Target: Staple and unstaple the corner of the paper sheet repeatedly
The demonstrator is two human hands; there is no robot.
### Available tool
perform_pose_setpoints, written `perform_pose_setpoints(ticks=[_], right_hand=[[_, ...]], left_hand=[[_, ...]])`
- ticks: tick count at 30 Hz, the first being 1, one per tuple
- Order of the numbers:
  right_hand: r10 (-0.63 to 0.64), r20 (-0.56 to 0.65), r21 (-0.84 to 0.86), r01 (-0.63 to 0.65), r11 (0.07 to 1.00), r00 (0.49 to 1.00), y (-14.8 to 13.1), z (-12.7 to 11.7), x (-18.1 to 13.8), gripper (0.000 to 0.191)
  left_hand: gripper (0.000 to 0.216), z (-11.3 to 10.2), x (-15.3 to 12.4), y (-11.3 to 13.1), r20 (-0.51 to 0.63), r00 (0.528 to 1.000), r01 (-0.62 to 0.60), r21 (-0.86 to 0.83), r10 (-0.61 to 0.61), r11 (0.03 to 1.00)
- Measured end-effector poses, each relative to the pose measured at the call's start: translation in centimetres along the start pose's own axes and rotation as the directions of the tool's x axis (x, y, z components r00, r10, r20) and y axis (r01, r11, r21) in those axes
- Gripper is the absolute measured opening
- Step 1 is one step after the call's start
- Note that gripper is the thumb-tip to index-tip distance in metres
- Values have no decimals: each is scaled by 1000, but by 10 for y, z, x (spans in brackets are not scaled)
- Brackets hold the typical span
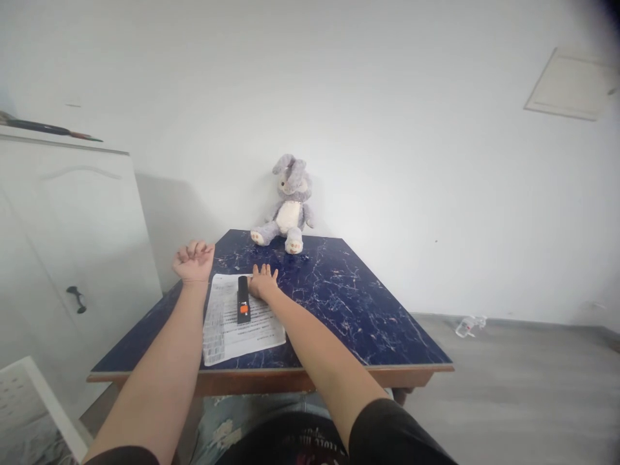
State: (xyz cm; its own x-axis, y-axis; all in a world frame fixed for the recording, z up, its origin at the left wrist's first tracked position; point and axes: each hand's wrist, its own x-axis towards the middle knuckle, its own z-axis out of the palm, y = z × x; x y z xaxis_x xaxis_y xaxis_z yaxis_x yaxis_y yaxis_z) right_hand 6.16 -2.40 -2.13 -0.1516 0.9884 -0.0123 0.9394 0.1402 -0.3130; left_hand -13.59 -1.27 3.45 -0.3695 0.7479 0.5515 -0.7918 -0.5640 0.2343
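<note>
the left hand was held up by the left edge of the table, its fingers curled in toward the palm. the right hand was laid at the far right corner of the paper, its fingers spread, its thumb just beside the black bar; whether the bar was touched could not be told. the bar, marked with an orange patch, was placed on the paper, toward the table's left edge. a toy rabbit was seated at the far edge.
</note>
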Motion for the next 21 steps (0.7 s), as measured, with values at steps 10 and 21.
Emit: perform_pose_setpoints(ticks=[10,21], right_hand=[[123,-40,-46,-125,991,992,76,-20,-32,71],[200,-233,45,-195,980,952,158,-58,-72,59]], left_hand=[[40,15,-12,-39,48,943,308,256,-330,916],[34,49,-98,-136,204,690,-387,915,-694,-116]])
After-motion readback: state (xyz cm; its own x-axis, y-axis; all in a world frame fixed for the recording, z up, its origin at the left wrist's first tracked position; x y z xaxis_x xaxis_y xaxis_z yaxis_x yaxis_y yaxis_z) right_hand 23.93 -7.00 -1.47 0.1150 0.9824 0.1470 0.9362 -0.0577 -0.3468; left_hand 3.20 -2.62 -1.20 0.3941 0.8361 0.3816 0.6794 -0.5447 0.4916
